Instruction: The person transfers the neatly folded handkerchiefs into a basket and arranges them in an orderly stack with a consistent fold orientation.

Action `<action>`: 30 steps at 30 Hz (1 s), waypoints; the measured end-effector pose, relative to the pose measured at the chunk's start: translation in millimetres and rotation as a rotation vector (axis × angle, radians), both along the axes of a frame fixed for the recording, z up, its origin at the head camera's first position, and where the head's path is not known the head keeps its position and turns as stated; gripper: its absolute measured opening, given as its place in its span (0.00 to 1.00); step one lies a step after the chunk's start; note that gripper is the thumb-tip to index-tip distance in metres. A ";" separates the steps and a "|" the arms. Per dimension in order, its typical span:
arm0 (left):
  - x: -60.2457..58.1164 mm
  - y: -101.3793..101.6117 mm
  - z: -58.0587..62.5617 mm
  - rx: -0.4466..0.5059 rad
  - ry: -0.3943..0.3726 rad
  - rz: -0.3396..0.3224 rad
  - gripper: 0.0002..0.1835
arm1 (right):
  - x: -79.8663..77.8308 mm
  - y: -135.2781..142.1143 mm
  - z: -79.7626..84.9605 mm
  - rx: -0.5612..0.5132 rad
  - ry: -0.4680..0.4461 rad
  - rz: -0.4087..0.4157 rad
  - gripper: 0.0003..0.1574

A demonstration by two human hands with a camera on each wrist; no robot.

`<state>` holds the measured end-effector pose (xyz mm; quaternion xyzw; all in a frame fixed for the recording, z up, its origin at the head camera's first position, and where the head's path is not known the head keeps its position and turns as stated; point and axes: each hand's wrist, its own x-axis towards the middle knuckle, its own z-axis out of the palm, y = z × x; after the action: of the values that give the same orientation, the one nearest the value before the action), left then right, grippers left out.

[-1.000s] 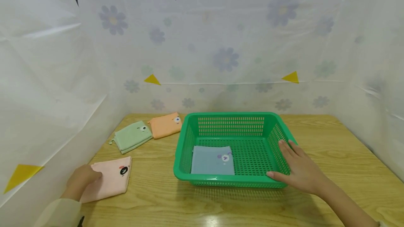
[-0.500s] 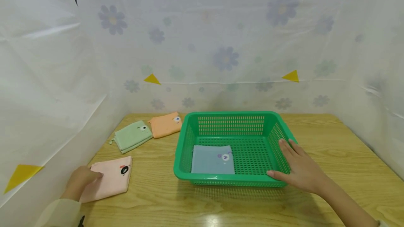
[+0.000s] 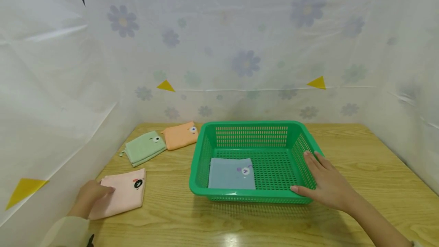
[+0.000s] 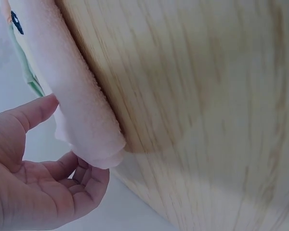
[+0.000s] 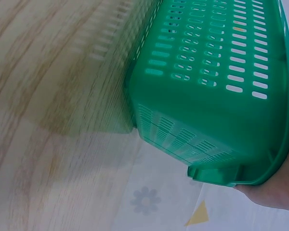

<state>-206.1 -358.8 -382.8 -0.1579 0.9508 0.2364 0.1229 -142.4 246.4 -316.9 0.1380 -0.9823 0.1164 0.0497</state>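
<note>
In the head view my left hand pinches the left edge of a folded pink towel, which has an embroidered eye near its far right corner. The left wrist view shows the thumb on one face of the pink towel and the other fingers curled at its edge, close above the table. My right hand rests on the front right corner of a green plastic basket, fingers straight over the right rim and thumb at the front rim. Inside the basket's left side lies a folded blue towel.
Behind the pink towel, a folded green towel and a folded orange towel lie side by side, the orange one close to the basket's left wall. A flower-print sheet hangs around the wooden table.
My left hand and the pink towel have shifted slightly to the right. The right hand and the basket stay where they were.
</note>
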 end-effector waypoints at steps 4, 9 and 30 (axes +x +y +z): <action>1.0 0.6 -1.1 0.019 0.014 -0.013 0.35 | -0.5 0.6 -0.7 0.005 0.008 0.004 0.64; 0.5 -0.3 -4.9 0.038 0.033 -0.016 0.33 | -0.2 0.5 -0.7 0.008 0.015 0.003 0.64; -5.4 15.0 -6.0 0.034 0.081 -0.041 0.32 | -0.2 0.3 -1.3 -0.001 0.003 -0.002 0.65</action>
<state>-211.5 -343.8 -388.8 -0.1264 0.9539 0.2563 0.0921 -142.6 246.7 -318.2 0.1370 -0.9823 0.1167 0.0516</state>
